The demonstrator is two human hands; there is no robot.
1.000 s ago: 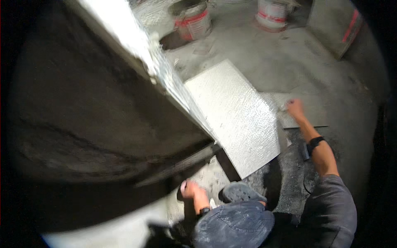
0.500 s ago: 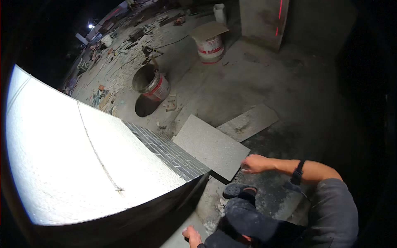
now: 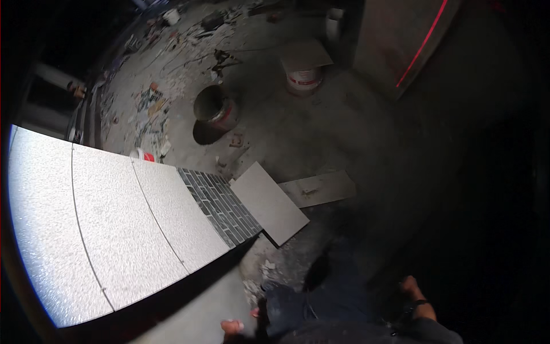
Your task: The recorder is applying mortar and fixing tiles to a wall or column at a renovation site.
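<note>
A grey rectangular tile [image 3: 269, 202] lies flat on the concrete floor, against the foot of the tiled wall. My right hand [image 3: 409, 285], a black band on its wrist, hangs low by my thigh, well apart from the tile; it is dim and its fingers are hard to make out. My left hand [image 3: 232, 327] shows only partly at the bottom edge, close to the wall's base, with nothing visibly in it. My dark trouser legs [image 3: 332, 286] fill the space between the hands.
A wall of large white tiles [image 3: 114, 229] ends in a dark brick-pattern strip [image 3: 220, 206]. A second grey slab [image 3: 318, 188] lies beyond the tile. A dark bucket [image 3: 215, 109], a white bucket [image 3: 303, 80] with a tile on top, and scattered debris [image 3: 152, 106] stand farther off.
My right hand has come off the grey tile and drawn back to my side. The view has pulled up and away, so the tile and buckets look smaller.
</note>
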